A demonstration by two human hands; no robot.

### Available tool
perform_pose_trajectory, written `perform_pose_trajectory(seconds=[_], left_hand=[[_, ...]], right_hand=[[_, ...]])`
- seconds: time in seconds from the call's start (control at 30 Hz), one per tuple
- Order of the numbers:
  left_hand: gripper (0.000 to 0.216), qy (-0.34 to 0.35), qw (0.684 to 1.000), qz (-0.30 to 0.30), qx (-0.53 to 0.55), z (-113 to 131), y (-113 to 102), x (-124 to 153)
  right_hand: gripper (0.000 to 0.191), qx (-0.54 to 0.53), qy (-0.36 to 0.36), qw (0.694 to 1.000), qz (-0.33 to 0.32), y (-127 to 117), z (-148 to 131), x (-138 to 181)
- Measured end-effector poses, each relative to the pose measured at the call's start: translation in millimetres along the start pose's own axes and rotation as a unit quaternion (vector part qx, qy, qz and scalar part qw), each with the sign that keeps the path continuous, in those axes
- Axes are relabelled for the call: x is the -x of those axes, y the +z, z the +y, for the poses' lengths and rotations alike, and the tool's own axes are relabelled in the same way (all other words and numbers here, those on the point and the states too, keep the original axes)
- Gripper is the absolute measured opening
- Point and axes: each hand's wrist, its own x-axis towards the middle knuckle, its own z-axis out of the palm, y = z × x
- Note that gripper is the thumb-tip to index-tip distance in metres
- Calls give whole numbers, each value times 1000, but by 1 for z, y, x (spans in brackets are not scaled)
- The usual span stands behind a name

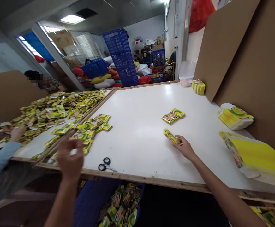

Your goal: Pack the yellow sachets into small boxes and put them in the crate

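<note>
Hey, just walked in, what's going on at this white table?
Someone is handling small yellow packets. Their right hand grips one packet at the white table, just nearer than a small group of packets. Their left hand is beside a loose pile, too blurred to tell whether it holds anything. Scissors lie near the front edge. At left, a co-worker's hand is at a bigger heap.

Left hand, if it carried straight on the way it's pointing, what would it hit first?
Your left hand would probably meet the loose yellow packets on the white tabletop, though blur and its unclear height leave that uncertain.
</note>
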Motion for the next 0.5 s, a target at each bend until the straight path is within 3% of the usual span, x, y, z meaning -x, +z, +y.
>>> perform_pose_trajectory(seconds=[0.03,0.1,0.17,0.23,0.33,0.5], left_hand=[[37,-4,996,-66,61,9,23,23],[40,-32,959,-210,187,31,74,81],[52,-102,890,-312,315,57,119,141],[60,-165,813,-372,417,80,149,186],[55,-199,734,-418,497,103,166,216],[60,-188,711,-477,481,105,158,212]], right_hand=[[52,-78,7,996,-33,2,-4,8],[52,-208,23,973,-94,7,-13,28],[48,-291,51,943,-155,12,-20,49],[43,-339,63,917,-200,13,-24,65],[34,-337,43,917,-208,6,-21,78],[34,-252,-26,965,-61,-6,-7,81]])
